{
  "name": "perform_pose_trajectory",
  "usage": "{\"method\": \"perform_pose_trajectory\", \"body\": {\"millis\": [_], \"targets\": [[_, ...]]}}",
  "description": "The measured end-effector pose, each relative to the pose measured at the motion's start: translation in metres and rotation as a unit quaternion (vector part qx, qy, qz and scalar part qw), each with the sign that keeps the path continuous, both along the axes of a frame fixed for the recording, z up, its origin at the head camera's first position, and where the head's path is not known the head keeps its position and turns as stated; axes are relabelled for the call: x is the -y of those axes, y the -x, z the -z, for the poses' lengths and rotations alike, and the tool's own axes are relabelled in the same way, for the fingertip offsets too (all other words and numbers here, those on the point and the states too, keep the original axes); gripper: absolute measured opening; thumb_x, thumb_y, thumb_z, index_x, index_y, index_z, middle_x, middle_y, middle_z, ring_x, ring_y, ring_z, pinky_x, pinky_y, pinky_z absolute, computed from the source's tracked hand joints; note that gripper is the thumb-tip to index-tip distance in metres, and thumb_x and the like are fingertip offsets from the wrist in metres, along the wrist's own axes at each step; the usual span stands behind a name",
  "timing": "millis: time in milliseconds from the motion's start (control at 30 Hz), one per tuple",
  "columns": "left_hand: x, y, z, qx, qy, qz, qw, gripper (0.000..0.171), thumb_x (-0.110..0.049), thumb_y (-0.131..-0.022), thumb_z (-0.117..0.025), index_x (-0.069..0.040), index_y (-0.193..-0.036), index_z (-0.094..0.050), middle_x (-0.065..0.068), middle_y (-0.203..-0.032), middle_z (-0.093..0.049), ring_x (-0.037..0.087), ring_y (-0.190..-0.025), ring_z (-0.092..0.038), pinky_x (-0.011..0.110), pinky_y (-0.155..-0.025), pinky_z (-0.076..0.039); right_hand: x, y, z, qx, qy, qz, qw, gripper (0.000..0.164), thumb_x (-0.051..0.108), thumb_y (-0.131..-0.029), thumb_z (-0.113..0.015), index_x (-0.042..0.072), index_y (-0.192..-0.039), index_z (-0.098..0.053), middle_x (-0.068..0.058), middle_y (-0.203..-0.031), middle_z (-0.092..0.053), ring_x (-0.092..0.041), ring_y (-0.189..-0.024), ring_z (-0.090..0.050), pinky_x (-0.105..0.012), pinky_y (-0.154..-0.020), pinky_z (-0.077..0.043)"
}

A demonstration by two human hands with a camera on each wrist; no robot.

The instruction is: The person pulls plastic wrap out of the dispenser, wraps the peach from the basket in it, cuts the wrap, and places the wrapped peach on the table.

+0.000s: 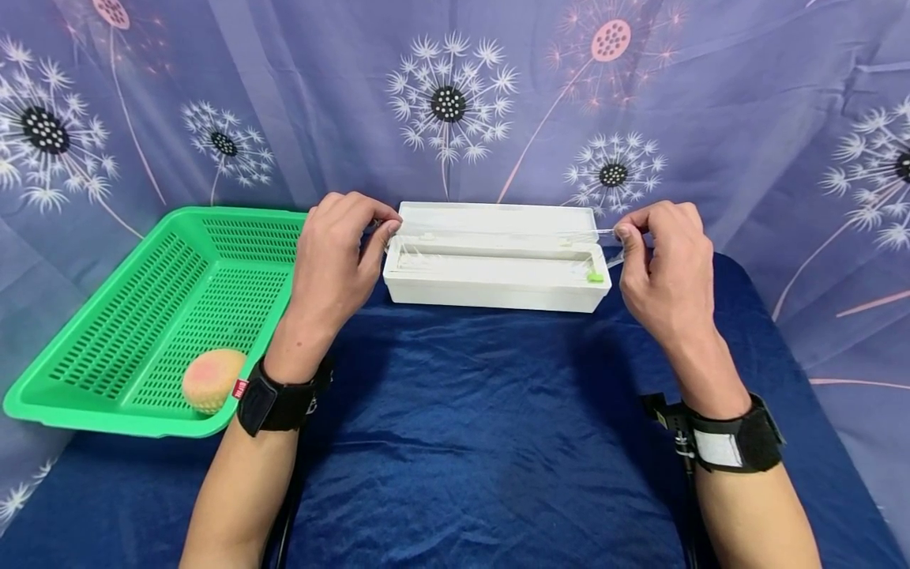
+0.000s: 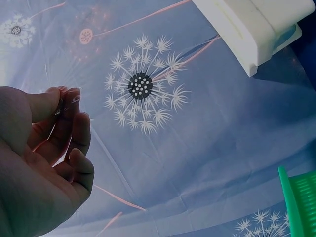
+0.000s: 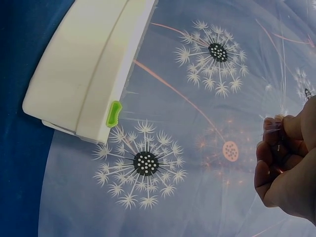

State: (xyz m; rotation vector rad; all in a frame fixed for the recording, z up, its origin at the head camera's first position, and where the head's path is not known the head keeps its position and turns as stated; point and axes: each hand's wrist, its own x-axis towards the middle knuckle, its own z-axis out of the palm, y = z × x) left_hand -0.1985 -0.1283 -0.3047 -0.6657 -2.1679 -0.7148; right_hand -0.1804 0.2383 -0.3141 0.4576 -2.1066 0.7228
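Note:
A sheet of clear plastic wrap point(image 1: 498, 231) stretches between both hands above a long white dispenser box point(image 1: 494, 296). My left hand point(image 1: 334, 261) pinches one corner between thumb and forefinger, just past the box's left end. At the opposite end my right hand point(image 1: 664, 269) pinches the other corner the same way. The box's lid point(image 1: 498, 212) stands raised at the back, and a green slider point(image 1: 596, 277) sits at the right of its front rim. In the right wrist view the transparent film spreads from the fingers point(image 3: 274, 129) toward the box.
A green plastic basket point(image 1: 152, 427) stands at the left, close by the left forearm, with a round peach-coloured object point(image 1: 212, 381) inside. Dark blue cloth point(image 1: 483, 442) covers the table. Behind the box hangs a purple curtain point(image 1: 313, 95) with dandelion prints.

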Motion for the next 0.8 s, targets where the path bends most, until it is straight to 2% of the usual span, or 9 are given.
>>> {"method": "perform_pose_trajectory", "body": {"millis": [800], "targets": [[0.0011,-0.0053,-0.0056,-0.013,0.006,0.004,0.9999,0.023,-0.025,-0.107,-0.065,-0.005,-0.106,-0.077,0.012,-0.099,-0.073,0.034,-0.092,-0.059,0.048,-0.082,-0.043,-0.0008,-0.004,-0.0045,-0.012,0.001,-0.001,1.0,0.015,0.004,-0.104,-0.066,-0.008,-0.095,-0.067,-0.025,-0.092,-0.068,-0.043,-0.085,-0.05,-0.049,-0.077,-0.034]]}}
